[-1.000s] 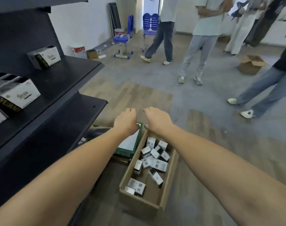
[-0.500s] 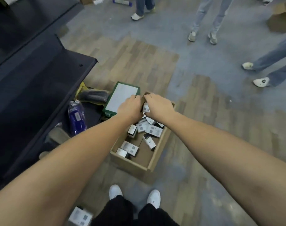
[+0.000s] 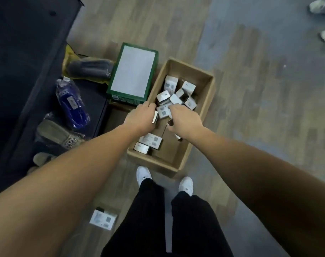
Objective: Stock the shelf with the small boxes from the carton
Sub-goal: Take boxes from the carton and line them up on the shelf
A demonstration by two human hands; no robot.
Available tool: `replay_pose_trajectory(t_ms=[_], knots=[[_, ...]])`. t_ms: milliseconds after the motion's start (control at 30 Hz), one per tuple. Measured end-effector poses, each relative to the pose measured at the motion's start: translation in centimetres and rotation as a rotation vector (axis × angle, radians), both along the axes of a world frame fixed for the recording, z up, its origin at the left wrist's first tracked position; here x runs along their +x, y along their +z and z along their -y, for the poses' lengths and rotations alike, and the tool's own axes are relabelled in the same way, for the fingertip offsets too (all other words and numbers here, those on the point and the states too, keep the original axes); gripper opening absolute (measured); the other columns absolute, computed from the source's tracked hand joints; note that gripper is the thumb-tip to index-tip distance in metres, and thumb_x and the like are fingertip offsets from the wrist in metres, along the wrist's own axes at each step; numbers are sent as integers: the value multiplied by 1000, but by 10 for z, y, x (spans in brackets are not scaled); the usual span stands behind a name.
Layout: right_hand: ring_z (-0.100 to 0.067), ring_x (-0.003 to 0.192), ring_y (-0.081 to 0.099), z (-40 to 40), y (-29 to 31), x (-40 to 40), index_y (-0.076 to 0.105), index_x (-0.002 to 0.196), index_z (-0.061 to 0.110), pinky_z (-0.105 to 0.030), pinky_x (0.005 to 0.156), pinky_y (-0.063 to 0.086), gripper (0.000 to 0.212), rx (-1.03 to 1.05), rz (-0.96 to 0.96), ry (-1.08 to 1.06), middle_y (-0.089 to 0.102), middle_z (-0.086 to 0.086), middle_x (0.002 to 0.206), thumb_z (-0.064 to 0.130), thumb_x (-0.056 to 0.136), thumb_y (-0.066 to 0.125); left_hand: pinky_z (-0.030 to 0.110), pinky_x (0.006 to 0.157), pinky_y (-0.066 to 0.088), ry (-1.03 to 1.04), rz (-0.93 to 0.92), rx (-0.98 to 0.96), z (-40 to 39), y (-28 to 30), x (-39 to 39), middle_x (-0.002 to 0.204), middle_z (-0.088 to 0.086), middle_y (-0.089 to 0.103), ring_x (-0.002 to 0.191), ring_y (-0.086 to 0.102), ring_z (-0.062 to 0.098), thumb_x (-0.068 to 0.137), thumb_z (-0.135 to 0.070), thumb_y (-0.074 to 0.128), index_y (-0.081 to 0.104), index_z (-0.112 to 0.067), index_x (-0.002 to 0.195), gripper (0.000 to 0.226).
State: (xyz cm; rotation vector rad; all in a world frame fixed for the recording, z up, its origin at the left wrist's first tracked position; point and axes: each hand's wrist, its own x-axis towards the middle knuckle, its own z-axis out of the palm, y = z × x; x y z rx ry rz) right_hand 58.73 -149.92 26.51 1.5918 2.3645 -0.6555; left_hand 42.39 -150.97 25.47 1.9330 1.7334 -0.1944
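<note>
**Both hands down in the carton, a box in each**

The cardboard carton [image 3: 204,101] stands open on the wood-look floor, its long axis running away from the person and a little to the right. Inside it the small boxes [image 3: 176,95] are heaped loosely — most in a cluster at the far half, two more lying flat near the close left corner [image 3: 148,143].

Both arms are reached down into the middle of the carton. The left hand [image 3: 141,117] is curled, and a small box is seen edge-on at its fingertips [image 3: 155,115]; it appears to be gripped there. The right hand [image 3: 183,119] is likewise curled over the heap, with a dark box end showing under its thumb [image 3: 170,122] — a grip is judged likely, though the fingers themselves are hidden beneath the hand.

The far cluster lies just ahead of both hands, slightly nearer the right one; the two flat boxes lie back toward the person, under the left forearm, and are nearer the left hand.

The dark shelf unit [image 3: 28,52] is to the left of the carton, so a lift is judged to be followed by a swing leftward and up. A green-edged box [image 3: 133,71] stands between carton and shelf. One stray small box [image 3: 103,219] lies on the floor beside the person's left leg.
</note>
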Motion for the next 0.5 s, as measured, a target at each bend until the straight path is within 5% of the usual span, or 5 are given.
replay_pose_trajectory(t_ms=[300,500], knots=[[-27,123,47,18,-212,-18,39,138,12,-38,91,46,63,-223,32,161,47,-8,134,35,87,69,42,97,44,115,-113,-324,42,-197,-25,134,10,46,124,45,30,88,-23,66,38,-11,139,60],[-26,126,46,32,-355,-39,40,138,12,-39,95,45,64,-321,3,168,47,-8,137,35,86,70,41,96,45,63,-157,-408,45,-324,-33,133,12,44,121,46,30,86,-11,64,40,-10,138,57]])
